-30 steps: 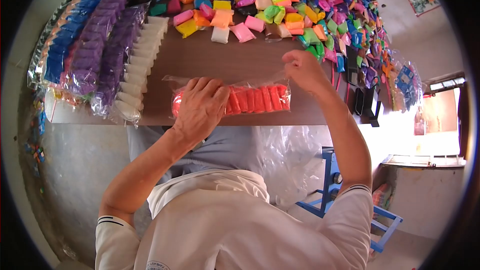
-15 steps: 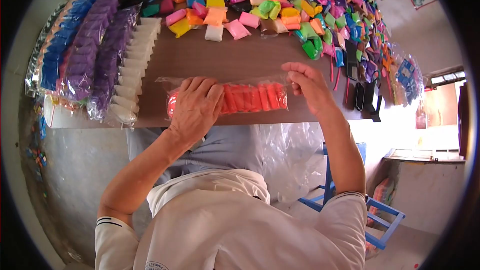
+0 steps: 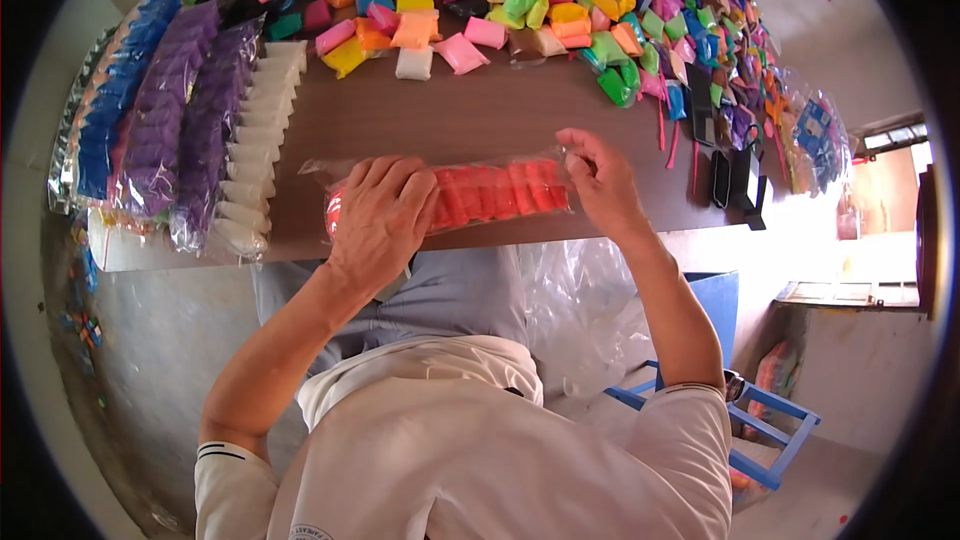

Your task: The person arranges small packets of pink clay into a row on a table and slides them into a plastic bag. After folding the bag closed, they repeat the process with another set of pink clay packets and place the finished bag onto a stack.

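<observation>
A long clear bag of red-orange clay packets (image 3: 495,192) lies along the near edge of the brown table (image 3: 450,115). My left hand (image 3: 382,220) rests flat on the bag's left half and presses it down. At the bag's right end, my right hand (image 3: 597,178) pinches the open plastic between its fingertips.
Sealed bags of blue (image 3: 110,105), purple (image 3: 180,105) and white (image 3: 250,135) packets lie in rows at the left. A heap of loose multicoloured packets (image 3: 560,10) covers the far and right side. Dark objects (image 3: 735,180) stand at the right edge. A blue stool (image 3: 740,410) sits below right.
My right hand has come down from above the table to the bag's right end and taken hold of the plastic. The left hand has stayed on the bag.
</observation>
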Demonstrator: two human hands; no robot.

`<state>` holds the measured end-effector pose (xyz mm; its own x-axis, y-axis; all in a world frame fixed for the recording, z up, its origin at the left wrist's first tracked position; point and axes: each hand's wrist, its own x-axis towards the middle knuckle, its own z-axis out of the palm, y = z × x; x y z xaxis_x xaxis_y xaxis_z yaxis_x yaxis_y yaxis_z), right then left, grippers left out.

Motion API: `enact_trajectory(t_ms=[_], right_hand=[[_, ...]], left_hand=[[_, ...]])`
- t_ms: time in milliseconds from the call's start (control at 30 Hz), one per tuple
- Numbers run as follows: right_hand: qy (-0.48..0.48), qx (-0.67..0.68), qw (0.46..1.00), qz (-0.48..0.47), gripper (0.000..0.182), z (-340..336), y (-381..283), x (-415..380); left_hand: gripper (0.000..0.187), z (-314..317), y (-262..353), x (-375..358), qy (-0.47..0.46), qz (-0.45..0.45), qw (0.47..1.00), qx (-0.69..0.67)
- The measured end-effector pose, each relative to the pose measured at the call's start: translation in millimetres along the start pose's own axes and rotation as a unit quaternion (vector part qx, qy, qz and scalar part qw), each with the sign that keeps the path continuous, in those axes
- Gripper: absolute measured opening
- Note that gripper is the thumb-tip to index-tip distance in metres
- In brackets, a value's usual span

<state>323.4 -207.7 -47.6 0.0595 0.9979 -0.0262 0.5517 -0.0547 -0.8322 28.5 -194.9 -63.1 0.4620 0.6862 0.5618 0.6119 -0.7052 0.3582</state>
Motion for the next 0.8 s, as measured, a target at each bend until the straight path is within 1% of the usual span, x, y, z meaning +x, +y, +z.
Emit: enact_trajectory(t_ms=[33,67,133,167,233,267,333,367,467,533,567,633,667,700,733,767,800], right_hand=[[0.011,-0.04,0.999,-0.036,0.028,1,3,0],[0.012,-0.039,0.999,-0.035,0.028,3,4,-1],[0.063,-0.075,0.992,-0.084,0.025,11,6,-6],[0.062,-0.072,0.992,-0.083,0.025,17,11,-8],[0.104,-0.078,0.983,-0.129,0.022,27,20,-10],[0.105,-0.077,0.983,-0.128,0.022,30,22,-10],[0.132,-0.01,0.986,-0.102,0.021,34,22,-12],[0.133,-0.008,0.986,-0.103,0.021,34,23,-11],[0.115,-0.001,0.989,-0.098,0.021,28,29,-8],[0.076,0.003,0.996,-0.055,0.019,23,29,-6],[0.077,0.004,0.995,-0.057,0.019,20,28,-5],[0.064,-0.023,0.998,-0.013,0.02,18,22,-2],[0.062,-0.022,0.998,-0.014,0.02,18,18,-3],[0.139,-0.101,0.982,-0.083,0.022,19,6,-7],[0.215,-0.178,0.949,-0.15,0.025,20,-6,-12],[0.211,-0.176,0.95,-0.15,0.025,23,-19,-16],[0.206,-0.206,0.929,-0.23,0.028,28,-33,-20]], left_hand=[[0.016,0,1,0,-0.007,0.0,1.0,0.002],[0.016,-1,1,0,-0.008,0.001,1.0,0.003],[0.014,-3,3,-1,-0.022,-0.003,1.0,0.007],[0.014,-3,4,-2,-0.024,-0.003,1.0,0.008],[0.012,-2,5,-2,-0.027,-0.006,1.0,0.012],[0.012,-2,5,-2,-0.028,-0.005,1.0,0.013],[0.011,0,5,-3,-0.022,-0.002,1.0,0.016],[0.011,1,4,-3,-0.022,0.0,1.0,0.018],[0.011,3,3,-5,-0.02,0.008,1.0,0.022],[0.011,4,2,-5,-0.019,0.011,1.0,0.021],[0.011,3,2,-5,-0.018,0.012,1.0,0.023],[0.011,2,2,-5,-0.023,0.018,0.999,0.015],[0.011,1,2,-5,-0.023,0.016,0.999,0.016],[0.011,1,2,-5,-0.027,0.015,0.999,0.017],[0.011,1,3,-5,-0.032,0.013,0.999,0.018],[0.011,1,2,-6,-0.034,0.009,0.999,0.019],[0.011,2,2,-6,-0.032,0.01,0.999,0.012]])
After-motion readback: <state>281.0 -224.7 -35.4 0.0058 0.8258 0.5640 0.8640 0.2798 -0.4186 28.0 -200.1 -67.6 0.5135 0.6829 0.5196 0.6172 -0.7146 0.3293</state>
